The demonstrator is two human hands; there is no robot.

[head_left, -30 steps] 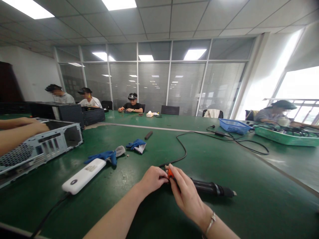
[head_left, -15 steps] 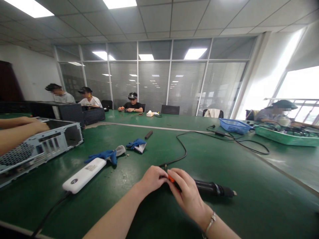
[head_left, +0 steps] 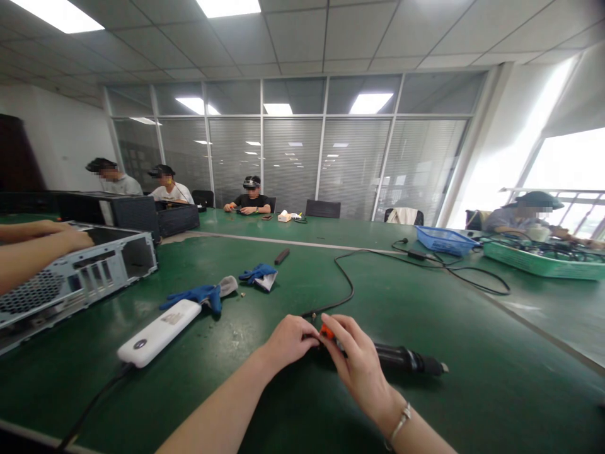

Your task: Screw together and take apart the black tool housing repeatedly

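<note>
A black electric screwdriver (head_left: pixel 401 358) lies on the green table (head_left: pixel 449 328), its tip pointing right and an orange part (head_left: pixel 326 331) at its left end. My left hand (head_left: pixel 286 340) is closed at that left end, where a black cable (head_left: pixel 347 287) meets the tool. My right hand (head_left: pixel 357 366) pinches the orange part from above with thumb and fingers. The tool's left half is hidden under my hands.
A white power strip (head_left: pixel 158 333) lies at my left, with two blue gloves (head_left: pixel 203 295) behind it. An open computer case (head_left: pixel 70 277) stands far left under another person's arms (head_left: pixel 33 249). A blue basket (head_left: pixel 444 239) and green tray (head_left: pixel 543 258) sit right. Other people sit around.
My right fingers shifted slightly over the orange part, lowering and then lifting again. The screwdriver and my left hand have stayed in place.
</note>
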